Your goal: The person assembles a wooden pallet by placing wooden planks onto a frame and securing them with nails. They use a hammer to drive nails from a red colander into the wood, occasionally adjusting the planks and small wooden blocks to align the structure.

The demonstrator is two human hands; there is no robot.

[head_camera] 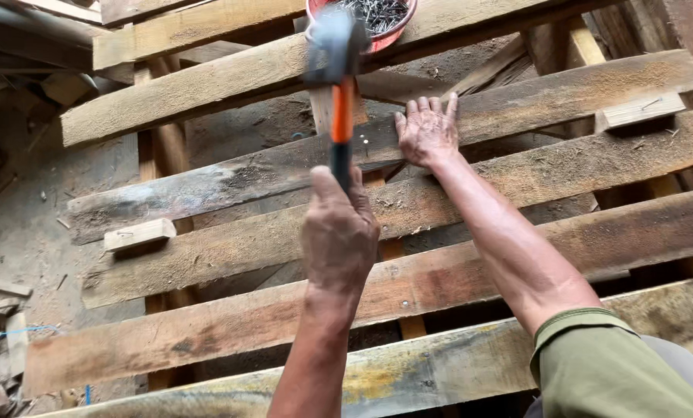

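Here the left hand (339, 232) grips a hammer (337, 70); the right hand (426, 133) lies flat on dusty pallet planks (207, 255).

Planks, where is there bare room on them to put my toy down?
The planks lie bare between the small wood block and the left hand. They are also bare right of the right hand, up to the other block. It is crowded around the hammer and the red bowl of nails.
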